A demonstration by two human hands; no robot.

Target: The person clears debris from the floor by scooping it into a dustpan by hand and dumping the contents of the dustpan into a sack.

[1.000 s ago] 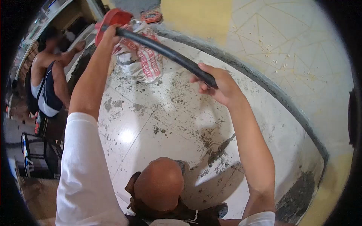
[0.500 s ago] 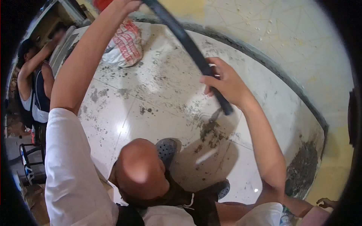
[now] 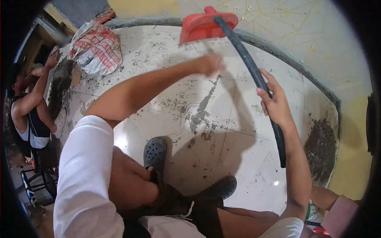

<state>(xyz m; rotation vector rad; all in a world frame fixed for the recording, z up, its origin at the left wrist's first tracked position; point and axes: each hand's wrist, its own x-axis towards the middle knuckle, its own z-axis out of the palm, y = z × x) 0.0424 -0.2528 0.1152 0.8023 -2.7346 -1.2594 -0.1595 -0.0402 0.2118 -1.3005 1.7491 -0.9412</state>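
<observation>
A black handle [image 3: 249, 61] runs from a red dustpan [image 3: 204, 29] near the wall's foot down toward my right forearm. My right hand [image 3: 274, 101] is closed around the handle's lower half, with the end reaching past the wrist. Off the handle, my left hand [image 3: 212, 65] hangs over the floor below the dustpan, blurred by motion; its fingers cannot be made out. Beneath both hands lies a pale tiled floor [image 3: 174, 95] marked with grey debris and smears.
A red-and-white sack [image 3: 97, 49] lies at the back left. A person [image 3: 31, 107] sits at the far left beside a dark metal frame [image 3: 37, 182]. Another person's arm [image 3: 323, 197] shows at lower right. Rough grey rubble [image 3: 320, 146] lies along the right wall.
The dustpan has swung from the upper left to the top centre. My left hand has let go of the handle and moved down and right. My right hand has shifted right, still holding it.
</observation>
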